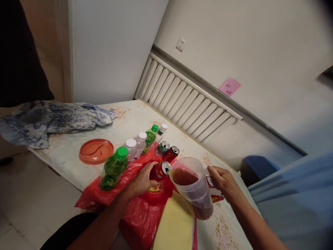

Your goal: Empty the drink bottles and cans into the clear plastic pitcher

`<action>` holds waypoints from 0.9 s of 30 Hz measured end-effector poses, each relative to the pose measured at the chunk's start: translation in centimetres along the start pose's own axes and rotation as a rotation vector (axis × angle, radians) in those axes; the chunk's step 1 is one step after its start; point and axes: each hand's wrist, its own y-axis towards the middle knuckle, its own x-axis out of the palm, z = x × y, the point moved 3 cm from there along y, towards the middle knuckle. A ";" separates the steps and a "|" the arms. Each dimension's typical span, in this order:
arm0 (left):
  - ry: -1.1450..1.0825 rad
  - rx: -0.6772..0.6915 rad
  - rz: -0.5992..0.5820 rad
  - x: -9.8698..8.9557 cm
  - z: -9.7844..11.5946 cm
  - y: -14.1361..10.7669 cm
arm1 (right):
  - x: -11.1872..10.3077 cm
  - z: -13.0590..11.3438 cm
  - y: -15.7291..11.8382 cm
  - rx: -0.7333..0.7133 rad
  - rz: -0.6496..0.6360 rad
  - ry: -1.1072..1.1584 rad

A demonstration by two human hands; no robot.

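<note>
My left hand (140,178) grips a red drink can (158,171) over the red plastic bag. The can's opened top meets the rim of a clear plastic jug (194,189), and a little pale yellowish liquid shows between the two. Brown liquid (185,176) stands in the jug. With closed fingers my right hand (222,178) holds the jug at its right side, by the handle, most of which is hidden. Beside the left hand are a second red can (171,153) and a green can (162,148), both opened.
Green-capped bottles (114,170) and white-capped bottles (140,144) stand in a row on the red bag (142,215). An orange lid-like dish (96,151) lies left. A yellow sheet or pad (174,224) is in front. Patterned cloth (65,118) lies farther back, near a radiator (182,93).
</note>
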 end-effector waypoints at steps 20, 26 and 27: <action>-0.031 0.001 0.309 -1.8 0.5 0.0 | 2.8 2.1 -0.1 0.074 0.317 1.019; -0.019 0.085 0.375 -1.8 0.8 -0.5 | 5.9 1.3 0.7 0.057 0.356 1.222; -0.010 0.107 0.390 -1.8 0.8 -0.6 | 6.5 1.3 0.7 0.054 0.370 1.234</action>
